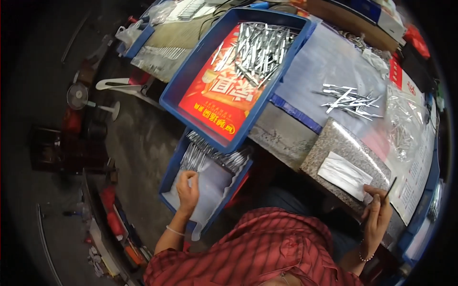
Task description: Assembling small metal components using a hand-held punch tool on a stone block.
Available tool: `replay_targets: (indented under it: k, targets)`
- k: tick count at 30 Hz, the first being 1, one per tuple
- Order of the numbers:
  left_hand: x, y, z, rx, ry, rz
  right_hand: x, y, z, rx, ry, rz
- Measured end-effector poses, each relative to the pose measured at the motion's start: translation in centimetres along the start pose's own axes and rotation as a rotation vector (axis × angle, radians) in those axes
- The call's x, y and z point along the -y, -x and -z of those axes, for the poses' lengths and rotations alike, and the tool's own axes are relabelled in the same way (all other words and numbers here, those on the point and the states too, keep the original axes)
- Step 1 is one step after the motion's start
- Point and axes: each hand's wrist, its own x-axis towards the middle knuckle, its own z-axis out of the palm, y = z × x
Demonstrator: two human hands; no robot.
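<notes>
Dark stick [391,187] pinched in your right hand [378,214] could drop if gripped loosely; your left hand [188,194] curls, hold unclear.

– Colours, top centre?
– Blue on the tray [198,62], red and yellow on the sheet [210,101].
– Lower right?
– Speckled grey on the slab [343,145], white on the pad [344,175].
– Bottom?
– Dark stripes across red shirt [267,243].

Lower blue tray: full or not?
Only partly full: the lower blue tray has slim metal pieces at its far end; nearer, pale liner shows.
</notes>
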Motion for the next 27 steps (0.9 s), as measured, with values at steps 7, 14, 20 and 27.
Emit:
replay_targets:
  k: [7, 14, 20, 27]
  targets:
    - [16.2, 0.5, -0.4, -0.244, -0.227, 0.141, 0.3, 0.7, -0.6, -0.018, -0.038, 0.100]
    - [15.1, -1.4, -2.9, -0.247, -0.300, -0.012, 1.3, 2.2, -1.1, -0.106, -0.020, 0.025]
    - [-2.6, -1.8, -1.8, -0.096, -0.016, -0.317, 2.3, 0.4, -2.0, 0.021, 0.061, 0.074]
    - [-20.3, -2.8, -10.1, 0.365, 0.219, -0.946, 1.8, -0.2, -1.8, 0.050, 0.159, 0.010]
